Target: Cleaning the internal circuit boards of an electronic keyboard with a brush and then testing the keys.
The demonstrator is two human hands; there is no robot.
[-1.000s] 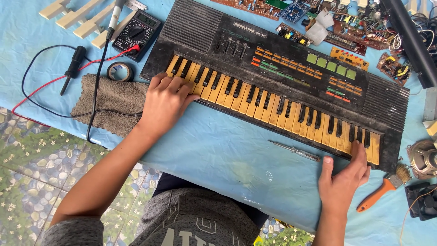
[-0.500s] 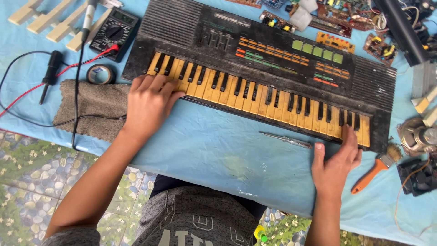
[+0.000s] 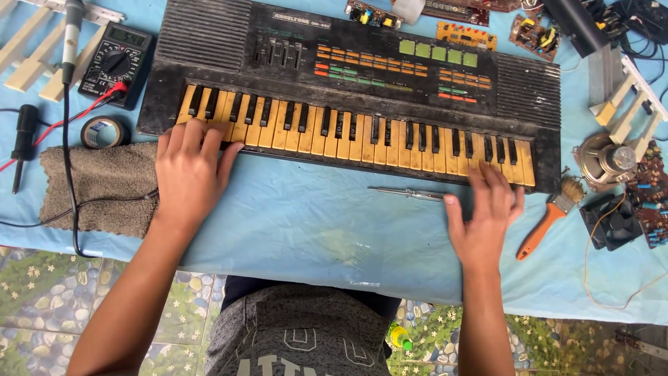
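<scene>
Where the work lies: on a pale blue cloth (image 3: 292, 223) spread flat, its near edge hanging over a floor of pebble-patterned green and grey tiles (image 3: 42, 306).
Main thing: an old black electronic keyboard with yellowed keys (image 3: 348, 83), lying lengthwise across the middle of the cloth, keys toward the person.
Left hand: the left hand (image 3: 189, 170) lies palm down, fingers spread apart on the lowest keys at the keyboard's left end; it clamps nothing.
Right hand: the right hand (image 3: 483, 212) rests with loosely spread fingertips on the front edge near the highest keys, blurred, so whether a key is pressed I cannot tell; it grips nothing.
Between the hands: a slim metal screwdriver (image 3: 407, 193) lies on the cloth just in front of the keys, its tip close to the right thumb.
Left side: a brownish-grey towel (image 3: 97, 188) touching the left wrist's side; beside it a roll of black tape (image 3: 103, 132), a black multimeter with red lead (image 3: 115, 59), a black probe (image 3: 24, 139) and a row of loose cream keys (image 3: 31, 49).
Right side: an orange-handled brush (image 3: 546, 223) just beside the right hand, a round metal speaker (image 3: 605, 160), a small black fan (image 3: 612, 219).
Far edge: green and brown circuit boards (image 3: 532, 35) behind the keyboard.
In the way: nothing covers the keys but the two hands.
</scene>
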